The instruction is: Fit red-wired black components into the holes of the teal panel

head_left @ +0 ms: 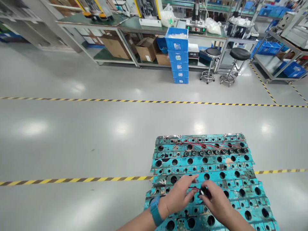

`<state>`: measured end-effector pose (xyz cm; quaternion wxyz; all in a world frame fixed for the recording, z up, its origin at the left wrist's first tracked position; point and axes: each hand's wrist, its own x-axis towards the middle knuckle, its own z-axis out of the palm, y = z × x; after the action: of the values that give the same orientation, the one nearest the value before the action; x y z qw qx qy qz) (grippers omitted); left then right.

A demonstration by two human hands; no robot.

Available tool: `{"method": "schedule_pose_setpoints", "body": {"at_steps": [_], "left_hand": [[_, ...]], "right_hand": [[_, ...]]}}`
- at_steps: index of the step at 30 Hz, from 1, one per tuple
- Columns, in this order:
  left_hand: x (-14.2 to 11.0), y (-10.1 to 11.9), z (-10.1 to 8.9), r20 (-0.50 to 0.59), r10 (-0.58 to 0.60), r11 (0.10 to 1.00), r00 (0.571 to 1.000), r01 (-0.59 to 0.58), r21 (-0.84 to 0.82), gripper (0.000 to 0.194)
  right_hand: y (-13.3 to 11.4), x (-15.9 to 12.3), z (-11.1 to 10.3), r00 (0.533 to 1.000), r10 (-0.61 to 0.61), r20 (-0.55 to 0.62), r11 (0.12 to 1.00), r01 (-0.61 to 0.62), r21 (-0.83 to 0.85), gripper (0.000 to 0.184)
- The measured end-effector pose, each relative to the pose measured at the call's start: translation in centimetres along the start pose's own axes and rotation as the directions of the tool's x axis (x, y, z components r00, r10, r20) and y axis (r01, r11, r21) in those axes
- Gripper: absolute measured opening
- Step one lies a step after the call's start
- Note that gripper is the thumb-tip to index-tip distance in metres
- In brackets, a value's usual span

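Observation:
A worn turquoise plate (231, 166) full of round holes lies in front of me. Along its far part sits a row of small black round parts (214, 151) with thin red wires (204, 144) running over them. My left hand (179, 194), with a blue band on the wrist, and my right hand (216, 200) meet over the near middle of the plate. Both pinch a small black part (204, 191) between their fingertips, and a thin dark wire runs from it to the left fingers.
The plate stands over a grey floor crossed by yellow-black striped tape (72, 179). Far off are workbenches, cardboard boxes (146, 48), a stack of blue bins (177, 56) and two black stools (211, 64).

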<state>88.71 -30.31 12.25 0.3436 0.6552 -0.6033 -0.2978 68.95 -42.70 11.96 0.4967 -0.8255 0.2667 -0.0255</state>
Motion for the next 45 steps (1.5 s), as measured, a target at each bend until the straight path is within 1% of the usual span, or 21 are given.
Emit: {"method": "schedule_pose_setpoints", "body": {"at_steps": [1, 2, 3, 4, 5, 6, 8, 10, 11, 13, 16, 19, 22, 26, 29, 34, 36, 39, 42, 44, 45], "left_hand": [[-0.5, -0.7, 0.1, -0.047, -0.093, 0.994, 0.995, 0.09, -0.056, 0.046], [-0.9, -1.6, -0.2, -0.109, -0.183, 0.98, 0.977, 0.172, -0.103, 0.039], [-1.1, -2.6, -0.7, -0.177, -0.254, 0.963, 0.951, 0.233, -0.133, 0.036], [-1.3, -3.6, -1.4, -0.245, -0.302, 0.951, 0.921, 0.273, -0.144, 0.035], [-1.5, -4.5, -2.3, -0.312, -0.325, 0.945, 0.893, 0.295, -0.142, 0.035], [-1.7, -5.4, -3.3, -0.375, -0.329, 0.944, 0.867, 0.303, -0.127, 0.035], [-1.8, -7.2, -5.2, -0.482, -0.28, 0.954, 0.83, 0.295, -0.045, 0.032], [-1.6, -8.8, -6.9, -0.543, -0.192, 0.95, 0.817, 0.293, 0.105, 0.028], [-1.2, -9.7, -7.6, -0.552, -0.151, 0.938, 0.82, 0.295, 0.181, 0.028], [-0.1, -11.5, -9.0, -0.536, -0.106, 0.908, 0.838, 0.301, 0.291, 0.027], [2.1, -14.0, -10.7, -0.478, -0.119, 0.865, 0.87, 0.327, 0.38, 0.026], [4.1, -15.8, -11.9, -0.413, -0.167, 0.808, 0.895, 0.364, 0.464, 0.027], [5.5, -16.9, -12.2, -0.345, -0.221, 0.772, 0.912, 0.38, 0.509, 0.028], [6.9, -17.8, -11.7, -0.279, -0.284, 0.767, 0.917, 0.392, 0.508, 0.031], [8.1, -18.4, -10.9, -0.249, -0.305, 0.791, 0.919, 0.39, 0.472, 0.031], [10.0, -19.3, -9.7, -0.207, -0.309, 0.876, 0.928, 0.362, 0.32, 0.033], [10.4, -19.7, -9.3, -0.187, -0.32, 0.899, 0.929, 0.36, 0.25, 0.035], [11.0, -20.3, -8.8, -0.141, -0.331, 0.918, 0.933, 0.353, 0.182, 0.039], [11.5, -20.5, -8.3, -0.097, -0.33, 0.927, 0.939, 0.342, 0.157, 0.038], [11.7, -20.4, -8.1, -0.094, -0.327, 0.929, 0.94, 0.338, 0.15, 0.036], [11.7, -20.3, -8.0, -0.107, -0.326, 0.93, 0.939, 0.34, 0.144, 0.036]], "right_hand": [[-0.6, 1.5, 0.3, 0.999, -0.008, -0.045, 1.0, 0.009, 0.008, 0.03], [-0.9, 3.1, 0.7, 0.995, -0.019, -0.099, 1.0, 0.021, 0.016, 0.034], [-1.1, 4.7, 1.2, 0.986, -0.038, -0.16, 0.999, 0.042, 0.022, 0.038], [-1.2, 6.3, 1.7, 0.974, -0.06, -0.22, 0.997, 0.067, 0.024, 0.039], [-1.2, 7.9, 2.4, 0.958, -0.082, -0.275, 0.996, 0.09, 0.02, 0.038], [-1.3, 9.4, 3.1, 0.943, -0.093, -0.319, 0.995, 0.103, 0.016, 0.036], [-1.5, 12.2, 4.8, 0.929, -0.075, -0.361, 0.996, 0.086, 0.015, 0.032], [-1.7, 14.4, 6.8, 0.929, -0.032, -0.369, 0.999, 0.04, 0.013, 0.03], [-1.7, 15.4, 7.8, 0.929, -0.023, -0.369, 1.0, 0.026, 0.003, 0.03], [-1.5, 16.9, 9.7, 0.926, -0.034, -0.377, 0.999, 0.022, -0.036, 0.031], [-0.8, 18.5, 11.8, 0.923, -0.07, -0.38, 0.991, 0.02, -0.133, 0.035], [-0.2, 19.7, 12.8, 0.924, -0.069, -0.375, 0.978, -0.013, -0.21, 0.036], [-0.1, 20.7, 13.3, 0.925, -0.061, -0.375, 0.968, -0.036, -0.247, 0.035], [-0.2, 21.9, 13.9, 0.92, -0.054, -0.389, 0.953, -0.069, -0.296, 0.03], [-0.4, 22.6, 14.2, 0.917, -0.04, -0.396, 0.938, -0.102, -0.331, 0.026], [-0.9, 23.1, 14.5, 0.929, 0.006, -0.371, 0.903, -0.165, -0.397, 0.017], [-1.1, 23.1, 14.6, 0.932, 0.038, -0.36, 0.891, -0.195, -0.411, 0.015], [-1.4, 23.2, 14.7, 0.933, 0.074, -0.352, 0.881, -0.226, -0.415, 0.016], [-1.6, 23.0, 14.3, 0.937, 0.076, -0.341, 0.885, -0.221, -0.411, 0.019], [-1.5, 22.2, 13.8, 0.94, 0.045, -0.338, 0.902, -0.183, -0.391, 0.028], [-1.4, 21.5, 13.5, 0.941, 0.01, -0.339, 0.92, -0.141, -0.366, 0.034]]}}
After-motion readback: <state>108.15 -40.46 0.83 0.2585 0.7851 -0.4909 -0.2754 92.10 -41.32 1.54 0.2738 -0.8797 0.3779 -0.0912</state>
